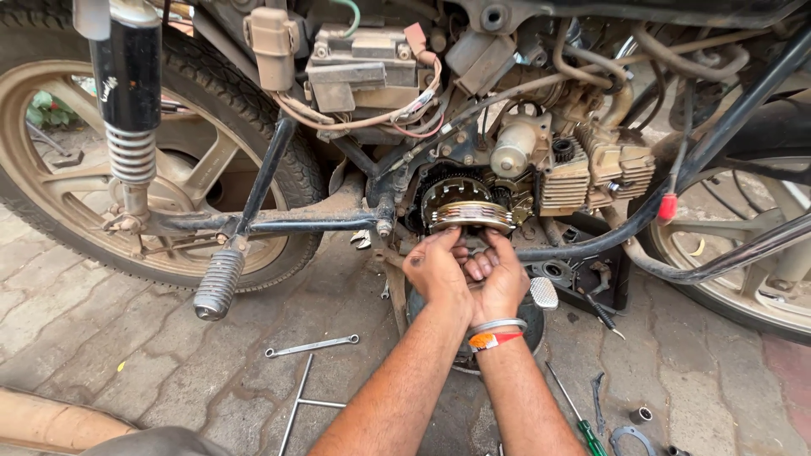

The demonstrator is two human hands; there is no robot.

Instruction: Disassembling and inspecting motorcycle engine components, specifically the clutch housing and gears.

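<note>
Both hands worked under the clutch pack (466, 209) on the motorcycle engine (541, 169): left hand (435, 270) and right hand (498, 274), fingers curled shut, whether around a part I couldn't tell. Looked like mid clutch seating; next needed straight alignment. Spanner (311, 345) lay on the paving.

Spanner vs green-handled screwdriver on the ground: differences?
The spanner is bare metal all over; the screwdriver has a green handle. The spanner lies left of the forearms, nearly level; the screwdriver lies right of them, steeply slanted. Both rest untouched on the paving, away from both hands.
</note>
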